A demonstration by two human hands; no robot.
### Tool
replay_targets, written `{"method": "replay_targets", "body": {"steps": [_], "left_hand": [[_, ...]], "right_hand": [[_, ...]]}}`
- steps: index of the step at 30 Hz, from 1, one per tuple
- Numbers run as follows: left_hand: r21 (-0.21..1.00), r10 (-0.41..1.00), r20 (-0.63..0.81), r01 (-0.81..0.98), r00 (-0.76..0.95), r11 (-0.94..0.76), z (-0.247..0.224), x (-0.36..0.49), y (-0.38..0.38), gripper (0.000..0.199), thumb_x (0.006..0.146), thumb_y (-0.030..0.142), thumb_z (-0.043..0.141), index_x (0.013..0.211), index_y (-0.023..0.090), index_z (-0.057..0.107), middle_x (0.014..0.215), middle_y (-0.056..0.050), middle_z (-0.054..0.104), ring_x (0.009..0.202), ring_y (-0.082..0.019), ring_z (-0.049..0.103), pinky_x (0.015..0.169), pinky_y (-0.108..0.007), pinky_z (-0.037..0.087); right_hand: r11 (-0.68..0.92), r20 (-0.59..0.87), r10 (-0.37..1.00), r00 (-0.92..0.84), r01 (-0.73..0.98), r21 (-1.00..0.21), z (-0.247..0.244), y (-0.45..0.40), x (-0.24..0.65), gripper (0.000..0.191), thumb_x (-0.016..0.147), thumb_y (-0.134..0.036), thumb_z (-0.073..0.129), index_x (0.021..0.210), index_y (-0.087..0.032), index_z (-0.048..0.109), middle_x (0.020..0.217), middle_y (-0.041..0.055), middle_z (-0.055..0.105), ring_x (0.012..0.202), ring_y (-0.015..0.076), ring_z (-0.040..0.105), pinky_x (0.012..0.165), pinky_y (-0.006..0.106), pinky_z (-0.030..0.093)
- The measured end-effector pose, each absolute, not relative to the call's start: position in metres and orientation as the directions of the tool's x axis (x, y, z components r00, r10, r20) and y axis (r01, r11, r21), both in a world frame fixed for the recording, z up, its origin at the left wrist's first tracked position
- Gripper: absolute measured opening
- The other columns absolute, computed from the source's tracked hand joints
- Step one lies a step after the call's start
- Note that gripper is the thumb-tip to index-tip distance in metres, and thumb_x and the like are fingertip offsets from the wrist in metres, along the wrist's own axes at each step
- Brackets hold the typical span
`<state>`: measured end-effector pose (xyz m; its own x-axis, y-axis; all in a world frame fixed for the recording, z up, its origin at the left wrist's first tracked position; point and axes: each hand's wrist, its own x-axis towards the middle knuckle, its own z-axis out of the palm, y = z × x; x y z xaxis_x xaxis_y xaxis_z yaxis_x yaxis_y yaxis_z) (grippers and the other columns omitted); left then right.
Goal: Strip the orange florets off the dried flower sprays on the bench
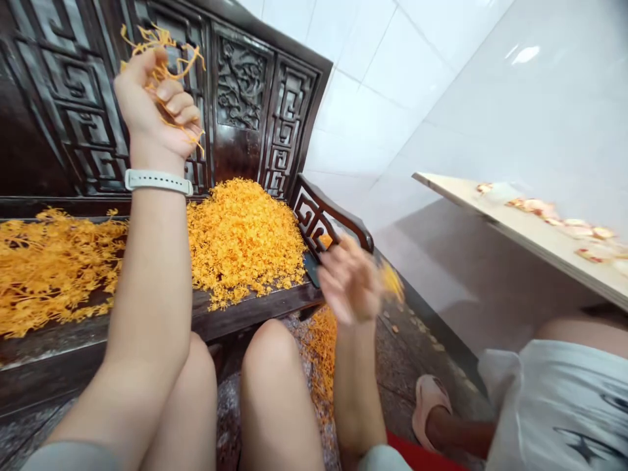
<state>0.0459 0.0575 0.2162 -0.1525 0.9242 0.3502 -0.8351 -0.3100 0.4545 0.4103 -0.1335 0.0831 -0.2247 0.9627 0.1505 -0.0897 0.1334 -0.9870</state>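
White wall tiles [383,72] rise behind a dark carved wooden bench [255,314], whose fretwork back panel [240,85] and low arm [333,216] stand over a speckled stone floor [397,340]. At the right, a pale wooden board [534,245] carries a row of pinkish slices [534,207], and someone in a white printed shirt [554,405] sits just beside the bench, with a pink slipper [429,412] on one foot. Most of the orange strands (they look like dried cordyceps flower, though the view cannot settle it) lie on the seat: a tall mound [245,242] sits near the arm, a flatter, looser spread [53,268] lies to its left, and a smaller spill [321,353] has reached the floor. The two hands are well apart. The left hand [152,108], above a white watch strap [157,182], is closed in a fist on a tangled clump of strands [161,46]. The right hand [346,281] is blurred over the bench's edge, a small tuft [391,282] at its fingertips, and whether it grips that tuft cannot be told.
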Motion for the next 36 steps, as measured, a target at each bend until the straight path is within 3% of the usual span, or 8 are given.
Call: {"method": "replay_targets", "body": {"steps": [10,13,18,22,26,28,31,36], "left_hand": [[0.43,0.882,0.436,-0.82,-0.178,-0.378,0.239,0.071,-0.024,0.027,0.116,0.03,0.033,0.106,0.022,0.056,0.059,0.007,0.035,0.052,-0.01,0.031,0.058,-0.025,0.03],[0.654,0.857,0.505,-0.692,0.098,-0.307,0.202,0.129,-0.054,0.02,0.112,0.035,0.051,0.121,0.021,0.063,0.087,0.0,0.066,0.083,-0.013,0.064,0.078,-0.028,0.047],[0.879,0.78,0.358,-0.467,0.513,-0.097,0.128,0.2,-0.117,0.019,0.106,0.033,0.062,0.114,0.018,0.07,0.116,-0.01,0.075,0.116,-0.021,0.068,0.106,-0.037,0.048],[0.964,0.724,0.236,-0.252,0.648,-0.088,0.115,0.213,-0.14,0.028,0.105,0.037,0.062,0.126,0.021,0.073,0.129,-0.011,0.071,0.117,-0.022,0.065,0.102,-0.037,0.05],[0.98,0.599,0.161,-0.053,0.784,-0.193,0.108,0.228,-0.145,0.055,0.106,0.05,0.054,0.154,0.023,0.058,0.128,-0.015,0.068,0.106,-0.024,0.066,0.093,-0.041,0.055],[0.905,0.54,0.172,0.085,0.824,-0.417,0.1,0.24,-0.151,0.063,0.106,0.056,0.052,0.161,0.025,0.052,0.145,-0.02,0.06,0.125,-0.032,0.062,0.104,-0.049,0.052],[0.577,0.512,0.205,0.32,0.834,-0.752,0.083,0.264,-0.168,0.072,0.105,0.054,0.056,0.169,0.024,0.041,0.172,-0.024,0.036,0.152,-0.046,0.04,0.121,-0.065,0.035],[0.181,0.416,0.066,0.399,0.907,-0.899,0.036,0.318,-0.21,0.072,0.1,0.037,0.07,0.163,0.009,0.049,0.178,-0.027,0.025,0.155,-0.047,0.037,0.125,-0.063,0.029]], "right_hand": [[0.138,0.194,0.975,-0.11,-0.387,-0.912,0.091,-0.17,0.321,0.011,0.093,-0.029,0.078,0.096,-0.019,0.078,0.066,-0.0035,0.054,0.053,0.0066,0.042,0.051,0.021,0.033],[0.254,0.265,0.964,-0.028,-0.21,-0.944,0.089,-0.172,0.324,0.026,0.096,-0.041,0.076,0.114,-0.022,0.075,0.083,-0.0005,0.066,0.061,0.0093,0.053,0.054,0.023,0.041],[0.32,0.317,0.947,-0.053,0.085,-0.944,0.07,-0.182,0.336,0.031,0.096,-0.05,0.076,0.105,-0.02,0.073,0.084,0.0007,0.068,0.065,0.0119,0.057,0.06,0.026,0.047],[0.332,0.335,0.938,0.085,0.054,-0.942,0.056,-0.195,0.356,0.037,0.1,-0.052,0.069,0.085,-0.019,0.067,0.073,-0.001,0.063,0.058,0.0097,0.05,0.057,0.025,0.042],[0.308,0.273,0.933,0.233,-0.13,-0.943,0.042,-0.213,0.382,0.032,0.091,-0.049,0.081,0.1,-0.021,0.068,0.072,-0.0045,0.059,0.055,0.0091,0.049,0.053,0.023,0.04],[0.285,0.182,0.923,0.338,-0.284,-0.916,0.025,-0.221,0.392,0.039,0.09,-0.053,0.079,0.115,-0.026,0.066,0.078,-0.0054,0.061,0.055,0.0096,0.05,0.052,0.023,0.041],[0.299,0.039,0.868,0.496,-0.458,-0.837,-0.015,-0.232,0.395,0.052,0.095,-0.068,0.063,0.132,-0.032,0.061,0.095,-0.003,0.071,0.068,0.0131,0.062,0.057,0.024,0.048],[0.126,-0.069,0.916,0.395,-0.446,-0.886,-0.085,-0.254,0.381,0.053,0.102,-0.069,0.055,0.124,-0.024,0.07,0.116,0.0044,0.077,0.106,0.0208,0.069,0.083,0.033,0.06]]}}
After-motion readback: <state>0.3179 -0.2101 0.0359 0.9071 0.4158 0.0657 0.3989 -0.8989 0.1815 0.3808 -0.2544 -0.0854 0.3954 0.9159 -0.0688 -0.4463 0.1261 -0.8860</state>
